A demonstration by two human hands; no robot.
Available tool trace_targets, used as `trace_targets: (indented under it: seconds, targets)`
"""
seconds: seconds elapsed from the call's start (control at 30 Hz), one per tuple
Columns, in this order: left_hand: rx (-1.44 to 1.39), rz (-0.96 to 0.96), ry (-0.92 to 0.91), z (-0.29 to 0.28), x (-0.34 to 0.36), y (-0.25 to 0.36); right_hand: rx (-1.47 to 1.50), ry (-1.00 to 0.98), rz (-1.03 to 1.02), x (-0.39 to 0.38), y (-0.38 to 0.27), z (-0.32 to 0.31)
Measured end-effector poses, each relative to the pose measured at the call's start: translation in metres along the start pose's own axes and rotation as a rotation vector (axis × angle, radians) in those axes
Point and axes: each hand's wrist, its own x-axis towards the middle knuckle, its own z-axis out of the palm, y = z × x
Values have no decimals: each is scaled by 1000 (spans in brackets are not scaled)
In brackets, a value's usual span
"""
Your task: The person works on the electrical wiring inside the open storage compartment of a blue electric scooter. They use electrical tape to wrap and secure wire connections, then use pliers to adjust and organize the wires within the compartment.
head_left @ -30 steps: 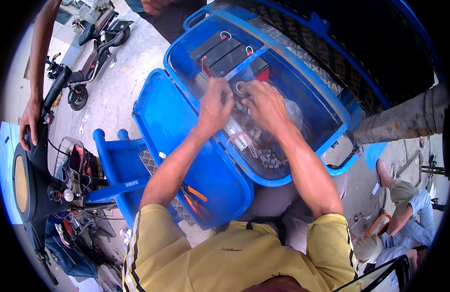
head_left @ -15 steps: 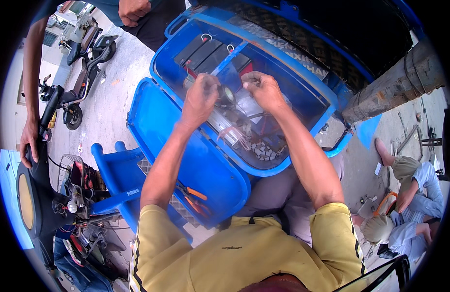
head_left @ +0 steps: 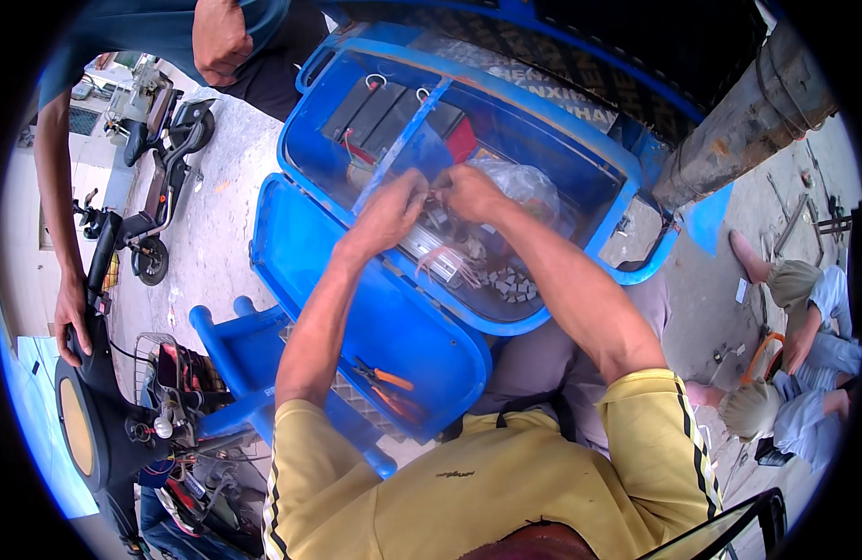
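Pinching fingertips, left hand [head_left: 394, 211] and right hand [head_left: 472, 194] nearly meet over blue box [head_left: 511, 327]; can't tell what's gripped. Clear bag [head_left: 532, 185] inside, right hand's 3 o'clock; black blocks [head_left: 382, 119], left hand's 12.

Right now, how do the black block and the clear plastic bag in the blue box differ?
The black block is dark and opaque, while the clear plastic bag is see-through. The block has straight edges and flat faces; the bag is crumpled and irregular. The block sits farther left in the picture than the bag. Both lie inside the blue box.
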Motion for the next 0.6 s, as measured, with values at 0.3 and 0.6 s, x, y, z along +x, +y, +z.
trace_targets:
  seconds: [0.3,0.6]
  targets:
    - [180,157,29,2,13,-11,193,6,81,5,0,0]
    - [267,-47,-115,0,26,-3,84,13,54,-26,-1,-12]
